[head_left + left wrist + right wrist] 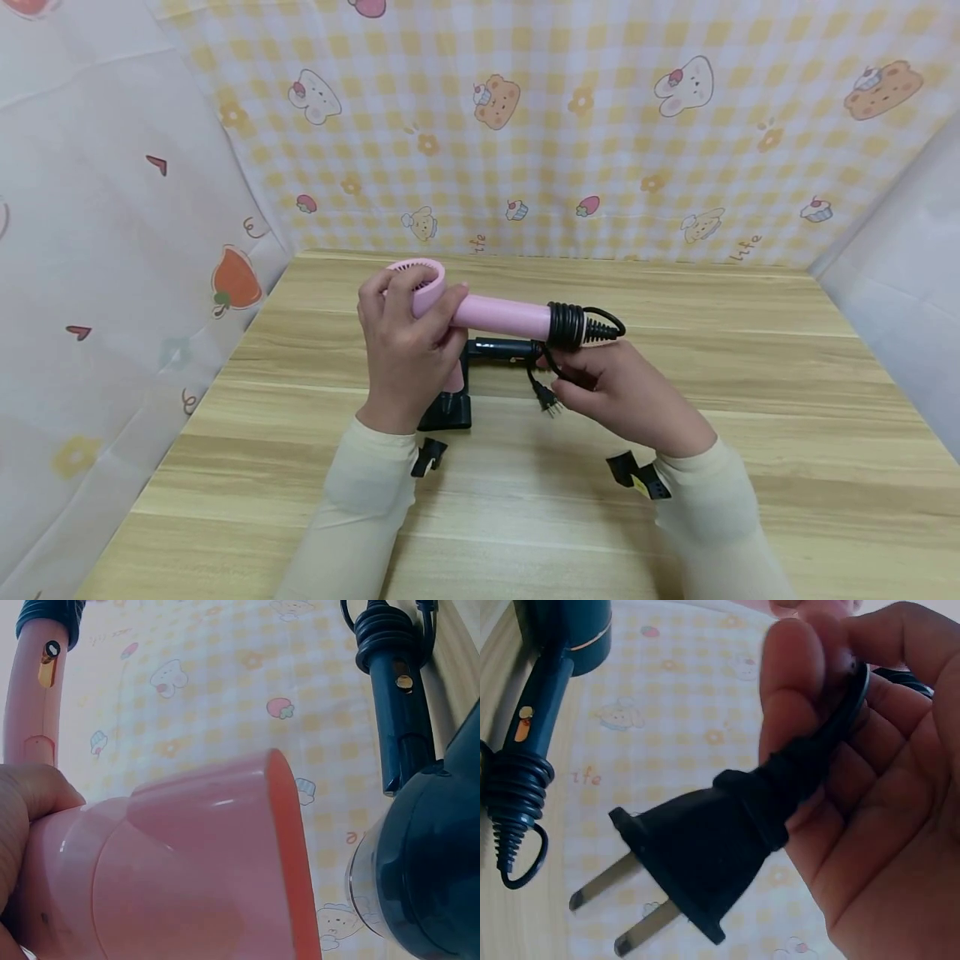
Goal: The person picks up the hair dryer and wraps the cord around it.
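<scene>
A pink hair dryer (502,315) is raised above the table with its handle toward the right. My left hand (408,342) grips it round the head, near the round air grille. In the left wrist view its nozzle (202,862) fills the lower middle. Black cord (566,325) is coiled round the handle's end. Between thumb and fingers my right hand (630,392) pinches the loose cord just behind a black two-pin plug (697,847), which hangs free. Behind and below lies a dark hair dryer (502,348), partly hidden by the pink one, its own cord wound at the handle.
The wooden table (525,517) stretches around both hands. A yellow checked cloth (540,167) with cartoon prints hangs along its back edge, and a white printed cloth (112,250) borders the left side. Black camera mounts (637,475) sit at both wrists.
</scene>
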Demonstrator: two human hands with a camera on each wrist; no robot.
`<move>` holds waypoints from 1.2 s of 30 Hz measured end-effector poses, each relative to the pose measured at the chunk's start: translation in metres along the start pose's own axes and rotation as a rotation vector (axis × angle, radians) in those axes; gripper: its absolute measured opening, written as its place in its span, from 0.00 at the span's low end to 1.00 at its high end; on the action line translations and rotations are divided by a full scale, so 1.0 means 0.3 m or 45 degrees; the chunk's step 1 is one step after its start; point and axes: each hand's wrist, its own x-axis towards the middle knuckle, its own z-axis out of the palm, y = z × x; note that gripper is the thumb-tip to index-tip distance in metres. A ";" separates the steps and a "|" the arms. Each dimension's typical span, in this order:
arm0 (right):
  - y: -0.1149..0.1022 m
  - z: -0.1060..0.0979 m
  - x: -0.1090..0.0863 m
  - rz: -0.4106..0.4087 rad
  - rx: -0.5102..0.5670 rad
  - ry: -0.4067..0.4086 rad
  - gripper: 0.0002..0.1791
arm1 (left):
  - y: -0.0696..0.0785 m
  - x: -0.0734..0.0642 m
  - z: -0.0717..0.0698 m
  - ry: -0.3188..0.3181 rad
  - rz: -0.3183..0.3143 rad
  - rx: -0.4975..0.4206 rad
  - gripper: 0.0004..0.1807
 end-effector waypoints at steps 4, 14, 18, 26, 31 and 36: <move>-0.011 -0.003 -0.003 -0.025 -0.049 -0.006 0.07 | 0.001 0.000 0.000 0.008 -0.010 0.014 0.11; -0.033 -0.018 -0.017 -0.127 -0.086 0.029 0.12 | 0.015 0.009 -0.009 -0.026 -0.038 0.061 0.11; -0.043 -0.024 -0.027 -0.166 -0.111 0.079 0.11 | 0.015 0.002 -0.004 -0.034 -0.034 0.064 0.12; -0.047 -0.026 -0.027 -0.257 -0.185 0.315 0.09 | 0.011 -0.009 0.007 -0.070 0.005 0.106 0.13; -0.043 -0.025 -0.021 -0.290 -0.230 0.468 0.09 | 0.011 -0.008 0.006 -0.113 0.031 0.135 0.12; -0.041 -0.022 -0.015 -0.342 -0.300 0.614 0.09 | 0.012 -0.006 0.003 -0.139 0.048 0.151 0.13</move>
